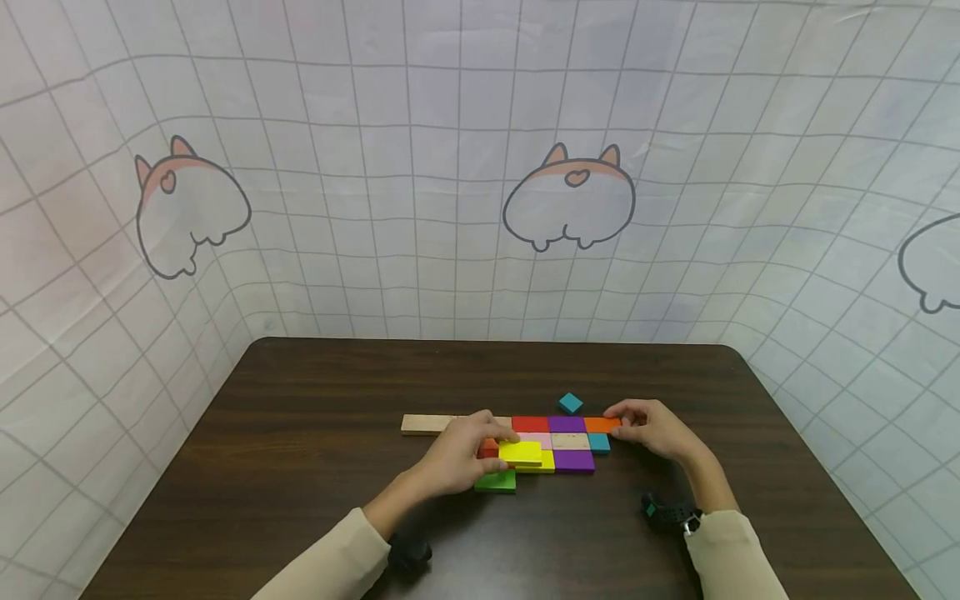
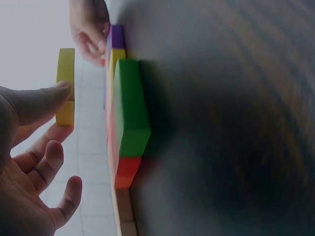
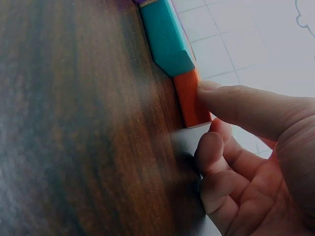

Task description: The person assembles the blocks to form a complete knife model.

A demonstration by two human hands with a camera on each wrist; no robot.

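Flat coloured wooden blocks lie side by side in rows on the table. My left hand (image 1: 456, 454) pinches a yellow block (image 1: 521, 453) between thumb and fingers, raised above the rows, as the left wrist view (image 2: 65, 105) confirms. Beneath it, another yellow block (image 1: 547, 468) shows partly, beside a purple block (image 1: 573, 462). A green block (image 1: 495, 482) lies at the near left. At the right end of the far row, my right hand (image 1: 662, 431) pinches an orange block (image 1: 600, 425). In the right wrist view, the thumb presses its side, next to a teal block (image 3: 167, 37).
A loose teal block (image 1: 571, 403) lies turned behind the far row. Plain wooden blocks (image 1: 427, 424) extend that row leftward. The dark table (image 1: 300, 500) meets a grid-patterned curtain (image 1: 420, 208) at the back and sides.
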